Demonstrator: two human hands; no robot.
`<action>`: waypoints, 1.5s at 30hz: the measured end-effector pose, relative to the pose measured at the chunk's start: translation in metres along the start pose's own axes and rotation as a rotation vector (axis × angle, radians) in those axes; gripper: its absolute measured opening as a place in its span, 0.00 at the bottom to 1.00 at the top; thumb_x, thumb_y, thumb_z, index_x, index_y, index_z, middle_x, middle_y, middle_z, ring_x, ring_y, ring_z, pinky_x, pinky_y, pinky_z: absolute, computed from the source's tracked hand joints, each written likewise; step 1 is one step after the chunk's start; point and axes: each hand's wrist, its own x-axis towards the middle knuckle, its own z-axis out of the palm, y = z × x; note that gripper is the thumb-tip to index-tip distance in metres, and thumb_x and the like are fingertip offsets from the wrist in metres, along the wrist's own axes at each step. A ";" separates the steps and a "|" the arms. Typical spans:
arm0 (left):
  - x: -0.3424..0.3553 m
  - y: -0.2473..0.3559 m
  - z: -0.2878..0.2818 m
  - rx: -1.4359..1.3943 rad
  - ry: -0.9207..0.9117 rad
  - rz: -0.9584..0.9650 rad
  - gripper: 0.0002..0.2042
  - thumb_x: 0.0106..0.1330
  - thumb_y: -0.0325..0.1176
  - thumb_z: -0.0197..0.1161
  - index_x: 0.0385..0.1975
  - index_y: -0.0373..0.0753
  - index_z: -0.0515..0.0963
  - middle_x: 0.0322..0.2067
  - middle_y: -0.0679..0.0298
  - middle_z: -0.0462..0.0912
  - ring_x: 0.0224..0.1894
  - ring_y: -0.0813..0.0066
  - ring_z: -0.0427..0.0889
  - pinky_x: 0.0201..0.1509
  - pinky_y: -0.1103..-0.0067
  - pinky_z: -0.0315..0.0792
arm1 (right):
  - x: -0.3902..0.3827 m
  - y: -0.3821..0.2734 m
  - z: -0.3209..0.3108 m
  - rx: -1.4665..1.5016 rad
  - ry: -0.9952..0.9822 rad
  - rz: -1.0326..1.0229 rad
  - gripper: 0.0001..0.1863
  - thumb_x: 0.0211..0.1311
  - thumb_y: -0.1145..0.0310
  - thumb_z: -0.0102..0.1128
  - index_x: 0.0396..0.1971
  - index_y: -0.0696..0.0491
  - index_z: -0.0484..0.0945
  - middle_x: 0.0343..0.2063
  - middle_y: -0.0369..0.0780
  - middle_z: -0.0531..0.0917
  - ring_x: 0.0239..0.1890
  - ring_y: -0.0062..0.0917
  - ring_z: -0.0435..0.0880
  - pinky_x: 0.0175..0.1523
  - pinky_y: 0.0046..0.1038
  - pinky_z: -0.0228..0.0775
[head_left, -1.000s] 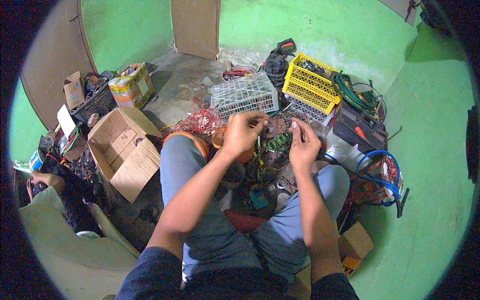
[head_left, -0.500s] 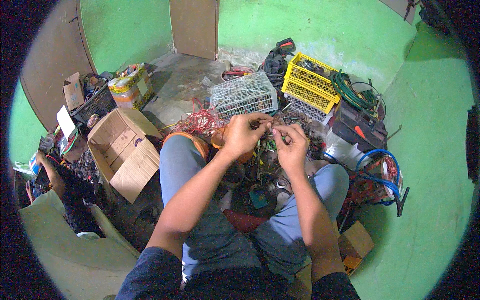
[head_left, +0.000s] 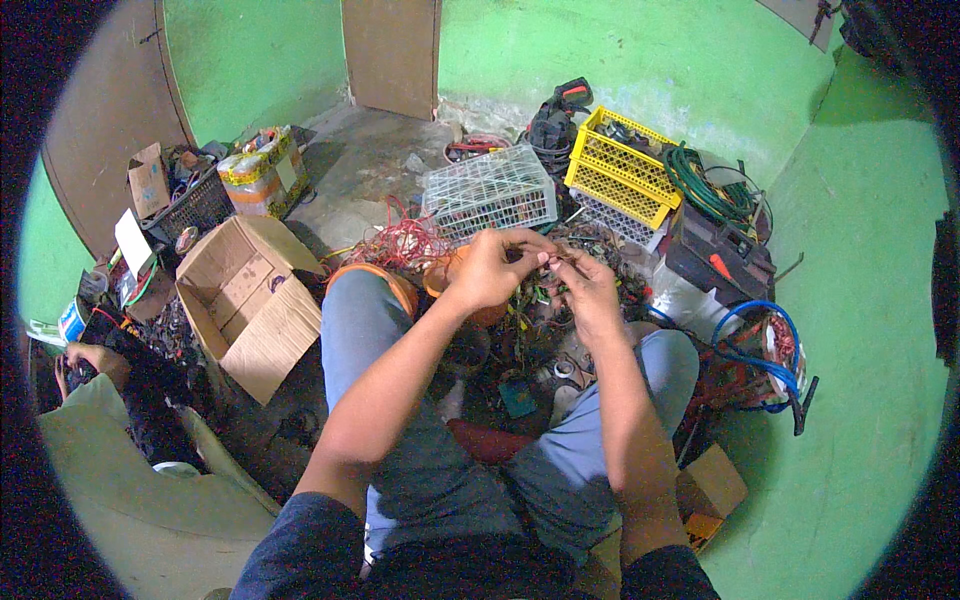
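My left hand [head_left: 490, 271] and my right hand [head_left: 591, 292] meet fingertip to fingertip in front of my knees. Both are closed in a pinch. Whatever lies between the fingertips is thin, dark and too small to name. Beneath them spreads a heap of tangled wires and scrap [head_left: 545, 322], partly covered by my hands. An orange tub [head_left: 440, 277] shows just behind my left wrist, and a bundle of thin red wires [head_left: 400, 240] lies beyond my left knee.
An open cardboard box [head_left: 268, 330] stands left, near another person's hand [head_left: 100, 360]. Behind the heap are a pale wire-mesh crate [head_left: 490, 190], a yellow crate [head_left: 625, 160] and a black toolbox [head_left: 715, 255]. A blue hose [head_left: 760, 305] curls at right by the green wall [head_left: 850, 400].
My right hand has turned slightly and its fingers have shifted at the pinch; my left hand stays nearly in place. At far left, the other person's arm has drawn lower.
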 end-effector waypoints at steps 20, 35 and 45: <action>0.012 -0.007 -0.009 -0.207 0.005 -0.165 0.07 0.69 0.23 0.58 0.41 0.31 0.81 0.36 0.62 0.85 0.39 0.78 0.82 0.46 0.79 0.74 | 0.006 -0.012 -0.032 0.742 -0.033 0.198 0.09 0.63 0.63 0.60 0.32 0.52 0.74 0.34 0.40 0.81 0.45 0.33 0.80 0.53 0.40 0.73; 0.012 -0.003 -0.022 -0.266 -0.013 -0.354 0.10 0.67 0.26 0.61 0.47 0.35 0.80 0.39 0.62 0.85 0.38 0.80 0.80 0.45 0.80 0.74 | 0.002 -0.038 -0.075 0.727 -0.165 0.135 0.12 0.66 0.65 0.57 0.44 0.56 0.76 0.21 0.32 0.72 0.19 0.15 0.67 0.26 0.19 0.64; 0.009 -0.015 -0.023 0.108 -0.016 -0.175 0.11 0.65 0.26 0.63 0.46 0.35 0.81 0.39 0.60 0.86 0.46 0.72 0.84 0.51 0.75 0.76 | 0.001 -0.032 -0.053 -1.020 0.445 -0.809 0.09 0.63 0.68 0.62 0.39 0.55 0.83 0.30 0.37 0.82 0.25 0.21 0.76 0.35 0.28 0.71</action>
